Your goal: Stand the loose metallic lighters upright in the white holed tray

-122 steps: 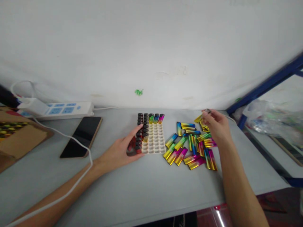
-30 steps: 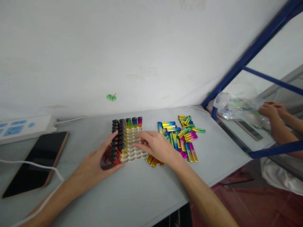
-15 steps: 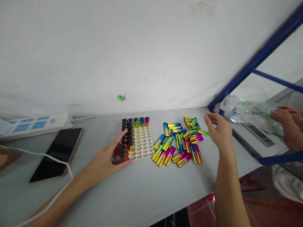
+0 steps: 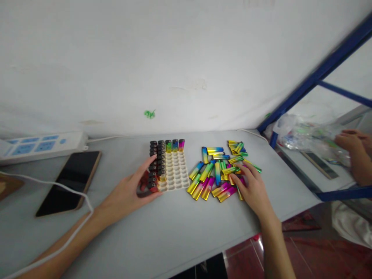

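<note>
A scuffed white wall (image 4: 180, 66) backs your smooth grey desk (image 4: 162, 228). Your left hand (image 4: 126, 195) has fingers spread around a pale, dimpled rectangular tray (image 4: 176, 170); beside it, your right hand (image 4: 254, 188) touches glossy, rainbow-metallic oblong lighters (image 4: 217, 173) — whether its fingers pinch one, I can't tell.

Open strip on my side of the table (image 4: 186, 228).
Between the tray (image 4: 178, 170) and the loose lighters (image 4: 207, 188) I have only a slim channel; upright lighters (image 4: 161, 162) crowd the tray's far row and left side, where my left hand (image 4: 128, 193) curls round.
</note>
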